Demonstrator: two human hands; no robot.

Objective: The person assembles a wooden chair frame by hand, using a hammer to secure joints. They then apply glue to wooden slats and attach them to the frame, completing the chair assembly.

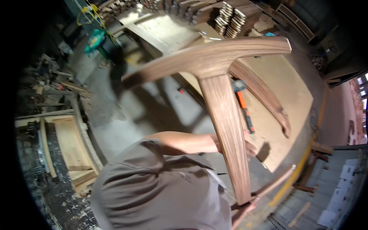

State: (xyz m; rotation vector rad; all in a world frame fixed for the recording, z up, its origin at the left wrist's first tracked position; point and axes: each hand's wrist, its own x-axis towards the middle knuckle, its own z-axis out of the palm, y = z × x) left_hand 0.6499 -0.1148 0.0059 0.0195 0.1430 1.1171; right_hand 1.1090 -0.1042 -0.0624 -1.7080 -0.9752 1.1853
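A brown wooden chair frame [224, 115] hangs tilted in front of me, its curved crosspiece at the top joined to a broad straight upright. My left hand [250, 147] reaches behind the upright; its fingertips show past the right edge, closed round the wood. At the upright's lower end my right hand [248, 210] is closed on the frame, partly hidden and blurred. A thin wooden bar [276, 182] extends from that end. Beyond the upright, a mallet [242, 103] with a dark head and orange-black handle lies on a pale board, beside a curved wooden piece [264, 92].
The pale board [295, 92] stands as a work surface over the concrete floor. Stacked wooden parts [230, 20] sit at the far side. A green machine [95, 41] with yellow cords stands far left. Wood scraps and a crate [73, 142] line the left; pallets [310, 172] lie at right.
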